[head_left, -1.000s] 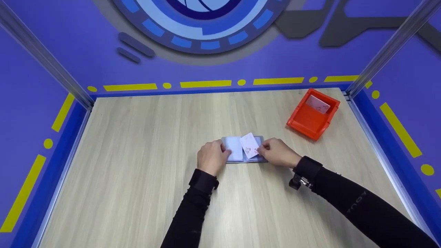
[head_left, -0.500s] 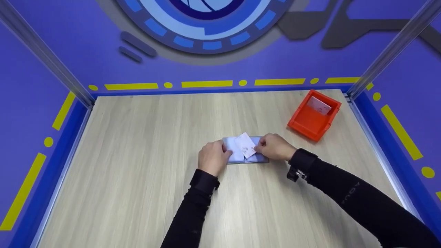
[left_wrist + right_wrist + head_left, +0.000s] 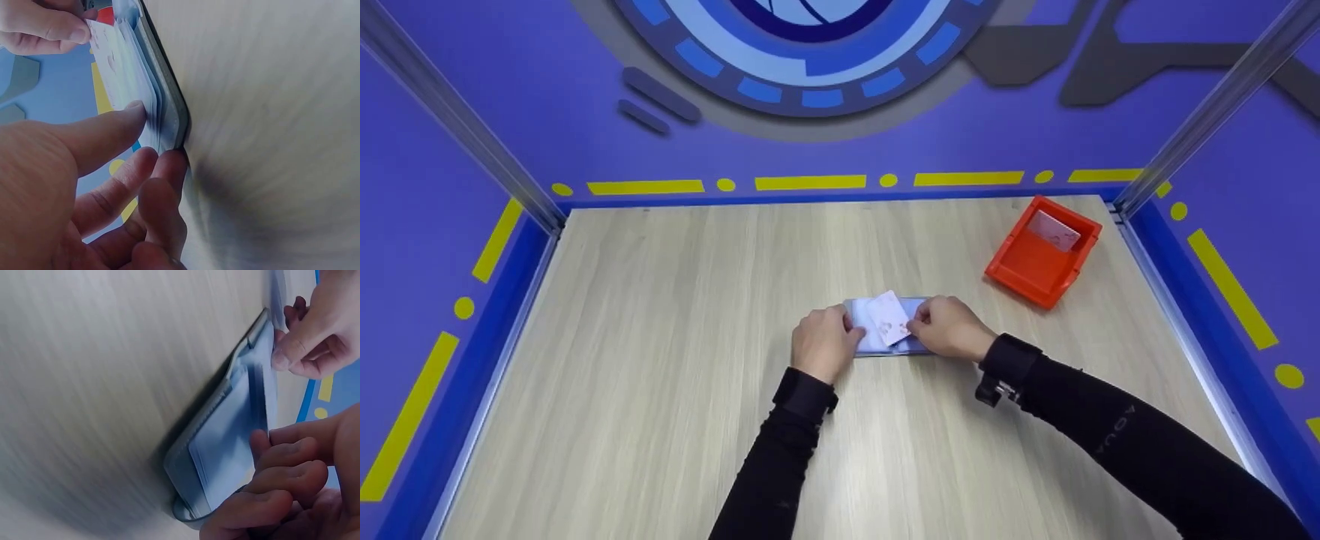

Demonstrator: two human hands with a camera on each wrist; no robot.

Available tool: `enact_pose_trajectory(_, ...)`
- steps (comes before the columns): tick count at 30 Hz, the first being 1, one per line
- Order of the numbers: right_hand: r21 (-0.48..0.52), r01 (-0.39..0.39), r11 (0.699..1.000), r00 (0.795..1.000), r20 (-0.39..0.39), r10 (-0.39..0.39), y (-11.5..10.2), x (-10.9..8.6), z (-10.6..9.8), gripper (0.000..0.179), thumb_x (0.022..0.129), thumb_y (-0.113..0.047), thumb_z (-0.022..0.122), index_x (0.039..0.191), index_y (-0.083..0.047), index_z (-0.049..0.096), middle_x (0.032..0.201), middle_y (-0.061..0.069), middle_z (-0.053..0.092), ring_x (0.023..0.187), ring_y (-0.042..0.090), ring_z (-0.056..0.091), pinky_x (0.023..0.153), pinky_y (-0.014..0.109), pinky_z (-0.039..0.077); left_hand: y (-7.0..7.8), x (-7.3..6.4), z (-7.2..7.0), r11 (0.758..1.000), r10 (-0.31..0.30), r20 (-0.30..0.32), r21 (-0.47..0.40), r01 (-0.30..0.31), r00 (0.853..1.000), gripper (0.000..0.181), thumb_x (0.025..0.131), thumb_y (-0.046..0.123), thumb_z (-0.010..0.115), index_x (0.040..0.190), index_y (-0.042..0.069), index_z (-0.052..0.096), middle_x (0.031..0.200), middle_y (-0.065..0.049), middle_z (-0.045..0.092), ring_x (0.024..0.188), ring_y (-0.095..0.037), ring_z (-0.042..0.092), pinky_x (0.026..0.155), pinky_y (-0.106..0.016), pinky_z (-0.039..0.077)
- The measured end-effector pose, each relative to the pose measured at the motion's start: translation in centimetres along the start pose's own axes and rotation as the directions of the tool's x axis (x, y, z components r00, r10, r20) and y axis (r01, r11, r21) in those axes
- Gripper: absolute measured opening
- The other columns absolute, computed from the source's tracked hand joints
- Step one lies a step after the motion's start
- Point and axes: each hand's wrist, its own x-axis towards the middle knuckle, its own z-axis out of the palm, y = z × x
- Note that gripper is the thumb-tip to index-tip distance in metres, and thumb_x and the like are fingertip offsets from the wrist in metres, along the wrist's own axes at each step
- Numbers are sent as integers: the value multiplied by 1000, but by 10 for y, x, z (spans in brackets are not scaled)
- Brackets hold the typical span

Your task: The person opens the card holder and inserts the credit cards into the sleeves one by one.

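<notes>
An opened card holder (image 3: 871,342) with a grey cover and clear sleeves lies on the table. My left hand (image 3: 821,345) grips its left edge; the left wrist view shows the thumb pressing the stacked sleeves (image 3: 140,79) and the fingers at the cover's edge. A white card (image 3: 889,318) with pinkish print is tilted over the middle of the holder. My right hand (image 3: 951,327) pinches this card by its right side. In the right wrist view, the holder's near half (image 3: 222,444) shows below the right fingers, and the card appears almost edge-on.
A red bin (image 3: 1027,276) stands at the back right of the wooden table (image 3: 675,360). Inside it, a pinkish card (image 3: 1054,231) leans against the far wall. Blue panels (image 3: 825,161) enclose the table at the back and sides.
My right hand has moved left with the card, which has shifted from the holder's right half across its middle toward the left half. My left hand has stayed on the left edge.
</notes>
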Motion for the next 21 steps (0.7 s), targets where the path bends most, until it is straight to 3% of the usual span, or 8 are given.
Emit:
enact_pose_trajectory(6, 2, 15, 1000, 1000, 0, -15, 0, -1, 7, 30, 104, -25, 71, 77, -13, 67, 74, -2, 54, 72, 18, 53, 69, 32, 40, -1, 0, 1, 1000, 2, 4, 12, -2, 1000, 27, 94, 34, 88, 82, 15, 73, 82, -2, 77, 71, -19, 65, 65, -39, 51)
enact_pose_trajectory(17, 31, 50, 998, 997, 53, -52, -6, -2, 15, 30, 105, -22, 69, 77, -14, 63, 68, -6, 50, 67, 13, 50, 65, 29, 38, 1, 0, 0, 1000, -12, 11, 4, 12, 1000, 27, 95, 32, 87, 81, 15, 71, 81, -1, 75, 70, -16, 62, 63, -35, 47)
enact_pose_trajectory(21, 46, 33, 998, 997, 72, -37, -9, -3, 15, 24, 103, -20, 66, 81, -11, 69, 71, -5, 56, 68, 14, 53, 64, 29, 41, 0, 0, 0, 1000, -9, 7, 4, 9, 1000, 26, 96, 30, 86, 82, 15, 71, 79, 0, 74, 69, -17, 62, 62, -35, 45)
